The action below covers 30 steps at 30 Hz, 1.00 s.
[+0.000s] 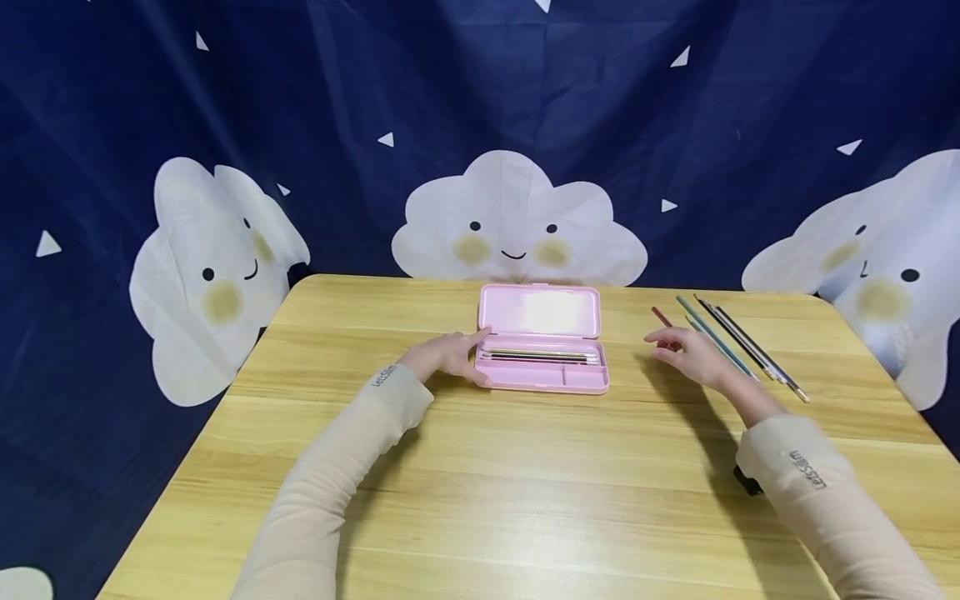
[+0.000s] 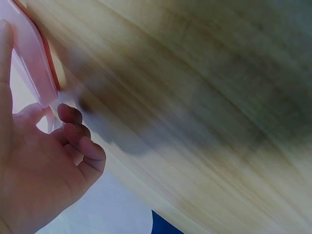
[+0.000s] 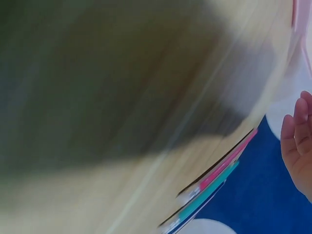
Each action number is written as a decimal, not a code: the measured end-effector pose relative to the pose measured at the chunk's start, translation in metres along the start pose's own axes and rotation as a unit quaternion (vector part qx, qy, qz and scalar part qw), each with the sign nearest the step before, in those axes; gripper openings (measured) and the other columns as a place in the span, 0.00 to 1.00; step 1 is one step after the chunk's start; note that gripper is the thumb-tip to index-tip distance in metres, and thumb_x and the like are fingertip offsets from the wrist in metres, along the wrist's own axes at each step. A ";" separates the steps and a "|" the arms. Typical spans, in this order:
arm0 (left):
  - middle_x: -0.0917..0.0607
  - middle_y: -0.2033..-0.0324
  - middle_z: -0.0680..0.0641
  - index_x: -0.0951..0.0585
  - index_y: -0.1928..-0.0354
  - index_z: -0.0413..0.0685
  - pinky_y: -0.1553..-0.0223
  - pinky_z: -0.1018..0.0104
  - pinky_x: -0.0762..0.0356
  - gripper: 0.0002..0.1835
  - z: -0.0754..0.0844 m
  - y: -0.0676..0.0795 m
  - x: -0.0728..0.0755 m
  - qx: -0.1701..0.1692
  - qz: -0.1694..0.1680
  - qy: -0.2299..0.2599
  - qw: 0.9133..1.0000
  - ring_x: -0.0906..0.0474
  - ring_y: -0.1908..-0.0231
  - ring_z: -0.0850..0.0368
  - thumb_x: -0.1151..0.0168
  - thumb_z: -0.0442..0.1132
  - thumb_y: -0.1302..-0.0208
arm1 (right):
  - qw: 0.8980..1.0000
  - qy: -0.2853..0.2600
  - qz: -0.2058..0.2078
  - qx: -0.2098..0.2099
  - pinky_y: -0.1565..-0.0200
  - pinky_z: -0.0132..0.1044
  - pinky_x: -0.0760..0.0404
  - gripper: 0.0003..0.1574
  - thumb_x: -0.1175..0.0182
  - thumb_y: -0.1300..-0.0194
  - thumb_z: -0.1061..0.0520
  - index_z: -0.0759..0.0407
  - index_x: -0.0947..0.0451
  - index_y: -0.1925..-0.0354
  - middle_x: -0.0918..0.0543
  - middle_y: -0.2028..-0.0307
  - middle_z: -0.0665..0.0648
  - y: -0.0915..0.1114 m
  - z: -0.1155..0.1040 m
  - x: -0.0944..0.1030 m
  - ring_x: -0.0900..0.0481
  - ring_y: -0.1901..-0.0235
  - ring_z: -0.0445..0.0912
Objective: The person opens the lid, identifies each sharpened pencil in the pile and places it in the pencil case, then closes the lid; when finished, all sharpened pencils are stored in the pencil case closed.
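Observation:
A pink pencil case [image 1: 538, 310] lies with its lid raised at the back middle of the table. Several pencils [image 1: 538, 357] rest lengthwise in its long compartment. My left hand [image 1: 448, 356] holds the case's left end between thumb and index finger; the left wrist view shows the other fingers [image 2: 92, 148] loosely bent beside the case [image 2: 34, 53]. To the right of the case, my right hand [image 1: 692, 357] hovers above the table, holding nothing, fingers relaxed. Just beyond it lies a red pencil [image 1: 660, 315], partly hidden by the hand in the head view, near a teal pencil [image 1: 701, 321].
Several dark and grey pencils [image 1: 753, 346] lie slanted at the right of the wooden table [image 1: 525, 483]. Two small compartments run along the case's front. Behind the table's back edge hangs a dark blue curtain [image 1: 330, 125] with white clouds.

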<state>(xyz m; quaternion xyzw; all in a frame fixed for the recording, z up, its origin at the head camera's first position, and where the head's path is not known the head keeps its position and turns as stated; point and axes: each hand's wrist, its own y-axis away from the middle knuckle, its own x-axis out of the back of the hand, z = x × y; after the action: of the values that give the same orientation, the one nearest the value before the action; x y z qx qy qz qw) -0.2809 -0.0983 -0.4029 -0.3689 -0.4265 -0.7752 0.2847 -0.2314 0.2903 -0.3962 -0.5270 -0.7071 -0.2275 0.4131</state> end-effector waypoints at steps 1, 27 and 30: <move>0.45 0.33 0.37 0.59 0.29 0.62 0.35 0.55 0.48 0.57 0.000 0.000 0.000 0.000 0.000 0.000 1.000 0.47 0.34 0.46 0.36 0.65 0.54 | 1.000 0.005 0.003 0.000 0.67 0.35 0.27 0.14 0.44 0.40 0.67 0.74 0.24 0.55 0.20 0.68 0.61 0.003 0.002 0.001 0.27 0.69 0.46; 0.45 0.32 0.38 0.59 0.29 0.62 0.35 0.54 0.49 0.57 -0.001 -0.002 -0.001 -0.001 0.001 0.002 1.000 0.48 0.33 0.46 0.36 0.65 0.54 | 0.993 0.059 0.047 -0.089 0.71 0.36 0.30 0.16 0.47 0.36 0.63 0.77 0.28 0.56 0.22 0.72 0.68 0.040 0.062 0.031 0.26 0.71 0.51; 0.44 0.33 0.38 0.59 0.29 0.62 0.35 0.55 0.49 0.57 -0.001 -0.002 -0.001 -0.004 0.003 -0.002 1.000 0.47 0.34 0.46 0.36 0.64 0.54 | 0.993 0.071 0.038 -0.091 0.70 0.39 0.31 0.17 0.47 0.36 0.62 0.78 0.29 0.56 0.23 0.73 0.66 0.040 0.064 0.032 0.27 0.71 0.52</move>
<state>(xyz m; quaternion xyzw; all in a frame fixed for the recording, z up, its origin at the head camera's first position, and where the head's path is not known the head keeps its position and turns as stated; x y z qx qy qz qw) -0.2824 -0.0983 -0.4053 -0.3732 -0.4227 -0.7752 0.2848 -0.2196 0.3697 -0.4099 -0.5711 -0.6319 -0.3122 0.4208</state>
